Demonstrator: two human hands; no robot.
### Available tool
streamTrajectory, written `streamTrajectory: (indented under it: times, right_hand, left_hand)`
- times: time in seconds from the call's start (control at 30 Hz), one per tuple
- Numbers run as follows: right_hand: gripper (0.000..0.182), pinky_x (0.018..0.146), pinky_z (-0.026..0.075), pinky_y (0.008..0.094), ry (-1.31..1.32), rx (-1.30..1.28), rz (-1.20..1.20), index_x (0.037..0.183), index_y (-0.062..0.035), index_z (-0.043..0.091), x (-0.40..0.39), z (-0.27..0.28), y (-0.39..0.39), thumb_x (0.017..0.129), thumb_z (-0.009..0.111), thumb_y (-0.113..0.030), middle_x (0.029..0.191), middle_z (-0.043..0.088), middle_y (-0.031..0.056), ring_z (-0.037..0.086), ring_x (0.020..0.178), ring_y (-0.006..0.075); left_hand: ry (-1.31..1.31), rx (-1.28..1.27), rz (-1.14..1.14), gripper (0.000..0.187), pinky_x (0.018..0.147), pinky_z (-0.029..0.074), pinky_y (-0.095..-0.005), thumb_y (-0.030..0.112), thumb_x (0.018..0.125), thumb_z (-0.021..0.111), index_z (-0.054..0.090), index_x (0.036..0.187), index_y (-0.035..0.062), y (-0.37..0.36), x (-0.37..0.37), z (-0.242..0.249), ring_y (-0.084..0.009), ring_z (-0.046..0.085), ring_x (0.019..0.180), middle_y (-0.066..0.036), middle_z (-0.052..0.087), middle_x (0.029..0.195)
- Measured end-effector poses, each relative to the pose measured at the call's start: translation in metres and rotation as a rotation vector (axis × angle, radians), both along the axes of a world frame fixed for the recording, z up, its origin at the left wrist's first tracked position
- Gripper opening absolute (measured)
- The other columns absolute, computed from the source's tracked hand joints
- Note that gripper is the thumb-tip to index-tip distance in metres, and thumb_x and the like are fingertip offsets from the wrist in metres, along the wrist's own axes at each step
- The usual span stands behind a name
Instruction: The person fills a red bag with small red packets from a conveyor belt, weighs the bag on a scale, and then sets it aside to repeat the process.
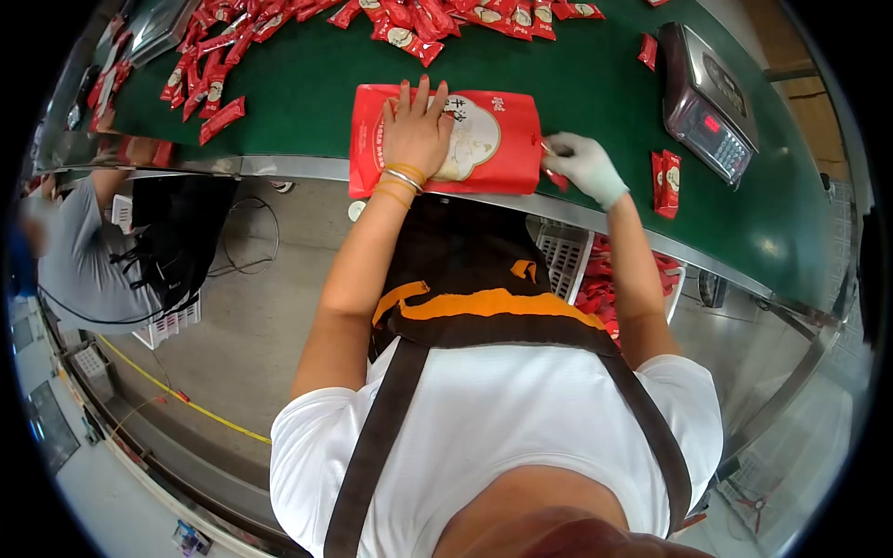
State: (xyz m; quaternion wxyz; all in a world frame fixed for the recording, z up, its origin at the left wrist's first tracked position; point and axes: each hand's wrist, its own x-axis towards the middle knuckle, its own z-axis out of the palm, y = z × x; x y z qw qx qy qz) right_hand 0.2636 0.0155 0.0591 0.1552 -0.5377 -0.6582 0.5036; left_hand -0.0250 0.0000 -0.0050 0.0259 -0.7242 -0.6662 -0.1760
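Observation:
A large red pouch (510,139) with a white and beige label lies at the front edge of the green table. My left hand (419,130), bare with a bracelet and yellow bands at the wrist, rests flat on the pouch, fingers spread. At the pouch's right end is my right hand (581,167) in a white glove, its fingers closed round a small red packet (556,179). Two more small red packets (666,183) lie on the table to the right of that hand.
The green table (595,74) holds a heap of red packets (437,14) along its far side. A digital scale (709,102) stands at right, with a single packet beside it. Below the edge sits a white crate (563,260) near red packets. Another person (88,251) is at left.

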Motion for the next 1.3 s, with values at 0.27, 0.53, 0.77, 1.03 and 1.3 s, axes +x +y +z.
streamTrajectory:
  times: [0.27,0.53,0.77,1.03,1.3]
  right_hand:
    - [0.071,0.107,0.042,0.0371,0.228,0.231,0.575,0.139,-0.0023,0.047,-0.08,-0.071,0.039,0.081,0.075,-0.031,0.14,0.053,0.0149,0.054,0.125,0.0244]
    - [0.061,0.107,0.042,0.0375,0.261,0.185,0.617,0.135,-0.0029,0.051,-0.113,-0.072,0.043,0.082,0.075,-0.021,0.135,0.056,0.0124,0.055,0.122,0.0233]
    - [0.059,0.104,0.044,0.0365,0.291,0.182,0.61,0.132,-0.0027,0.053,-0.119,-0.09,0.046,0.08,0.076,-0.02,0.13,0.06,0.0108,0.058,0.117,0.0219]
    - [0.045,0.096,0.05,0.0349,0.613,0.028,0.178,0.125,-0.002,0.057,-0.062,-0.113,0.063,0.084,0.072,-0.015,0.12,0.065,0.0102,0.063,0.106,0.0202]
    - [0.064,0.103,0.044,0.037,0.691,-0.249,-0.008,0.137,-0.0043,0.049,-0.039,-0.051,0.045,0.082,0.078,-0.019,0.133,0.058,0.0069,0.056,0.12,0.0201]
  left_hand:
    - [0.106,-0.005,0.001,0.057,0.111,0.026,-0.0586,0.037,0.096,0.046,0.041,0.147,0.0129,-0.005,-0.001,0.008,-0.0384,0.03,0.141,-0.015,0.035,0.154]
    - [-0.017,-0.037,-0.065,0.053,0.113,0.022,-0.0597,0.035,0.094,0.046,0.048,0.142,0.0115,-0.015,0.013,0.024,-0.0394,0.034,0.139,-0.017,0.041,0.15]
    - [-0.083,-0.129,-0.096,0.049,0.111,0.024,-0.0574,0.038,0.095,0.047,0.054,0.138,0.0162,0.015,0.019,0.01,-0.0387,0.037,0.136,-0.017,0.044,0.147]
    - [-0.13,-0.53,-0.333,0.033,0.082,0.052,-0.0464,0.04,0.09,0.056,0.066,0.103,0.0116,0.106,0.028,0.013,-0.0327,0.067,0.094,-0.017,0.07,0.098]
    - [-0.28,-0.01,-0.227,0.014,0.071,0.05,-0.0518,0.02,0.089,0.055,0.056,0.087,0.0063,0.076,0.079,0.041,-0.0381,0.067,0.074,-0.017,0.068,0.076]
